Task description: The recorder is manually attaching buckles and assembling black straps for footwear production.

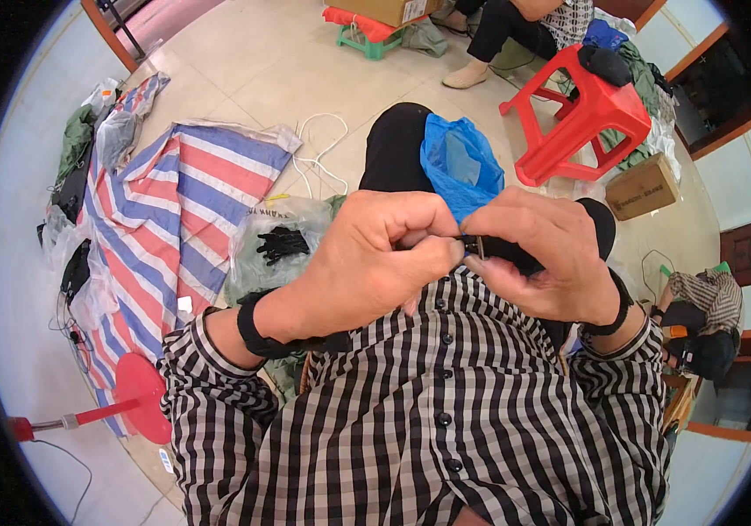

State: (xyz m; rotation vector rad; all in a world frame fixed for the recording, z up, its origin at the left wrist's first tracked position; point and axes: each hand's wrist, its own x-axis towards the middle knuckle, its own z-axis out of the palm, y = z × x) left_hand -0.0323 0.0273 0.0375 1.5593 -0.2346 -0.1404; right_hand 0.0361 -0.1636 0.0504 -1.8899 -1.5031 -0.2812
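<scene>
In front of my chest, my left hand [393, 241] and my right hand [551, 254] meet fingertip to fingertip. Both are closed in a pinch on a small dark piece [472, 244] with a light, metallic-looking edge. Fingers cover most of it, so its kind is not clear. Just beyond them, a thin blue plastic bag [459, 162] lies open over my lap, between my black-trousered legs. Each of my wrists wears a black band.
To the left, a red, white and blue striped sheet [209, 175] covers the floor. Black gloves [283, 245] lie on clear plastic beside it. A red stool [581, 114] and a cardboard box [643, 187] stand at the right. Other people sit at the far side and far right.
</scene>
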